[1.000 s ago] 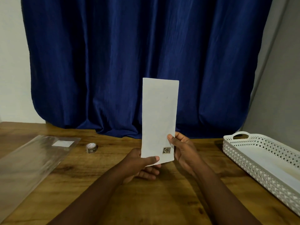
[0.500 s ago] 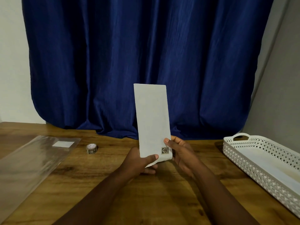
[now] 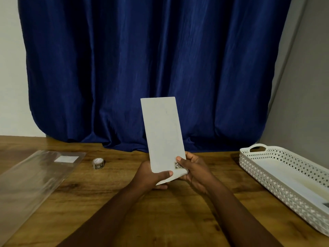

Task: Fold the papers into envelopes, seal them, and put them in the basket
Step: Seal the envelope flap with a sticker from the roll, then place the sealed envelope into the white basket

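Observation:
A white folded paper envelope stands upright above the table's middle, leaning slightly left. A small patterned sticker sits near its lower right corner. My left hand grips the envelope's bottom edge, thumb across the front. My right hand holds the lower right side, its thumb tip pressing beside the sticker. The white perforated basket lies on the table at the right, with a white sheet inside it.
A small roll of patterned tape rests on the wooden table left of my hands. A clear plastic sleeve with a white label covers the left side. A blue curtain hangs behind.
The envelope has come down lower and tipped from leaning right to leaning left. Both hands kept their hold on its bottom end.

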The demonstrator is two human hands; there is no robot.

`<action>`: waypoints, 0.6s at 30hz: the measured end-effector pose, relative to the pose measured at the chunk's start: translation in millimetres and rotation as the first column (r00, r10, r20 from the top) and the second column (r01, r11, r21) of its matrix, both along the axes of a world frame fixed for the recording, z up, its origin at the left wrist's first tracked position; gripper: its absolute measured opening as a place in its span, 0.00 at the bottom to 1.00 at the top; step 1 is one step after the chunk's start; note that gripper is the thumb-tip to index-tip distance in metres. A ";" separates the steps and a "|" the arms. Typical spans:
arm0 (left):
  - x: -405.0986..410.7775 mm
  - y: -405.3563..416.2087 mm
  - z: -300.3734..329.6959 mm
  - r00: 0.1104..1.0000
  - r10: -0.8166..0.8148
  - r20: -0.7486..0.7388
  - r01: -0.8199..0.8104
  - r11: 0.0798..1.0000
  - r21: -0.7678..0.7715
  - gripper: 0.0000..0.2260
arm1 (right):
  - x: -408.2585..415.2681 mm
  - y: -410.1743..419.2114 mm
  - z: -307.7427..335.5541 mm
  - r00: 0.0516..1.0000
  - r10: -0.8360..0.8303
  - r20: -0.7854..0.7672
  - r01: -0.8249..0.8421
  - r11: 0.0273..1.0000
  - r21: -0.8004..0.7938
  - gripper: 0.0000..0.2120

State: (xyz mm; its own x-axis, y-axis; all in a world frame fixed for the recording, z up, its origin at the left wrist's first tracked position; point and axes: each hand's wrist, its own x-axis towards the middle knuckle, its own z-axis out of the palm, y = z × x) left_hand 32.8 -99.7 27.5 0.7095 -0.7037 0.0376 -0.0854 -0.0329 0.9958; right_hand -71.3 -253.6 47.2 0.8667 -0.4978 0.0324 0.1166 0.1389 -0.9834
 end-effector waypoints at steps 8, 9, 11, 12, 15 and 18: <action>-12.2 -4.4 -4.5 0.954 -0.140 0.264 0.119 0.989 0.093 0.32 | -45.5 -15.2 36.5 0.986 -0.162 -0.040 0.141 0.939 -0.314 0.11; -12.7 -4.9 -10.1 0.940 -0.154 0.305 0.125 0.986 0.114 0.34 | -60.9 -21.4 42.1 0.981 -0.189 -0.053 0.158 0.921 -0.356 0.11; -13.5 -6.3 -20.4 0.871 -0.211 0.443 0.146 0.973 0.177 0.34 | -97.5 -37.5 56.2 0.956 -0.283 -0.079 0.218 0.864 -0.453 0.09; -13.6 -5.5 -23.8 0.826 -0.237 0.512 0.146 0.966 0.212 0.32 | -115.3 -47.4 63.6 0.938 -0.335 -0.089 0.248 0.829 -0.501 0.09; -14.3 -8.2 -30.7 0.696 -0.307 0.649 0.146 0.946 0.291 0.27 | -175.5 -89.6 82.8 0.856 -0.506 -0.107 0.350 0.719 -0.600 0.09; -12.8 -11.6 -35.6 0.565 -0.357 0.744 0.127 0.929 0.348 0.26 | -233.0 -136.6 93.1 0.731 -0.666 -0.149 0.441 0.627 -0.642 0.08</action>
